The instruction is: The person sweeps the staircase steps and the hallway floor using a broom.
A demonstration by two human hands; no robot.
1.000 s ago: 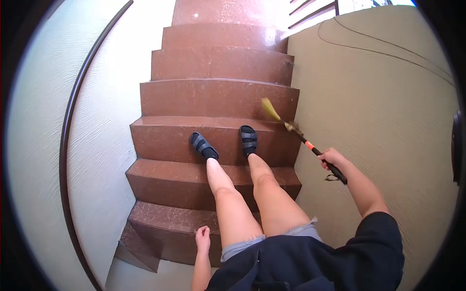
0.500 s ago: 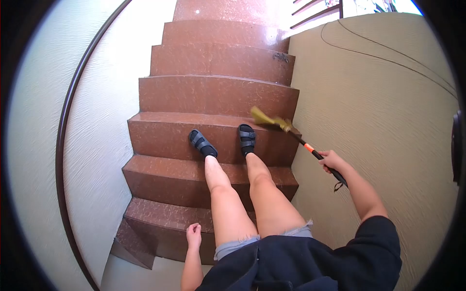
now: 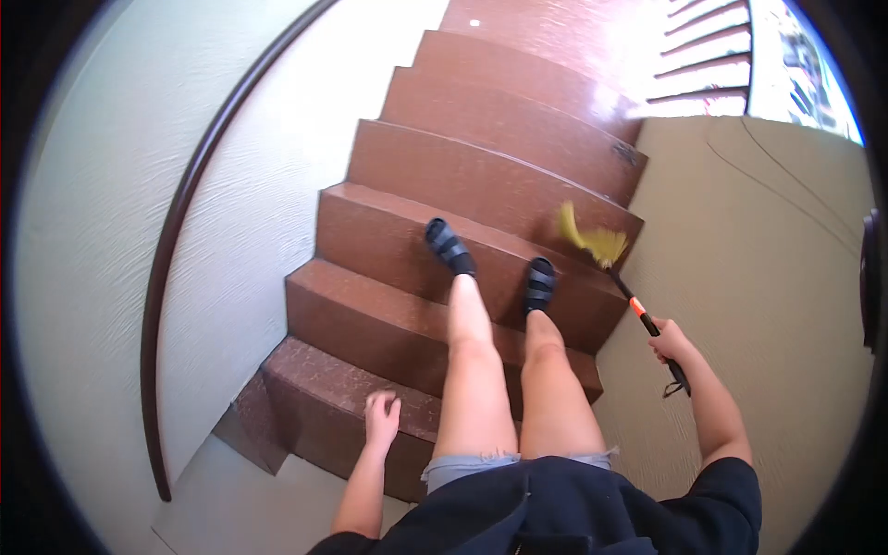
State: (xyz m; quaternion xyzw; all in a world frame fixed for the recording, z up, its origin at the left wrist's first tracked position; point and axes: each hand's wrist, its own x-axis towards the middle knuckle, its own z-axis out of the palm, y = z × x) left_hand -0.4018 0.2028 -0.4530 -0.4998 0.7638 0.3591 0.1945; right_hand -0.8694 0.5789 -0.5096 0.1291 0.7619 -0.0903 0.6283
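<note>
My right hand (image 3: 671, 340) is wrapped round the black handle of a small brush (image 3: 601, 246) with yellow bristles and an orange band. Its bristles are spread and a little blurred, over a reddish-brown step (image 3: 481, 231) near the right wall. A thin loop hangs from the handle's end. My left hand (image 3: 382, 418) hangs low over the lower steps, fingers loosely bent and apart, with nothing in it. My feet, in dark strapped sandals (image 3: 448, 242), are on the stairs between my hands, below the brush.
A dark handrail (image 3: 190, 176) curves along the white left wall. The beige right wall (image 3: 740, 277) carries a thin hanging cord. Dark railing bars (image 3: 703, 65) stand at the upper right. Pale floor (image 3: 250, 509) lies at the lower left, and a dark patch (image 3: 626, 153) marks an upper step.
The view has turned, so the stairs now slant and sit farther right. The brush's bristles have fanned out. My left hand has risen slightly and its fingers have spread.
</note>
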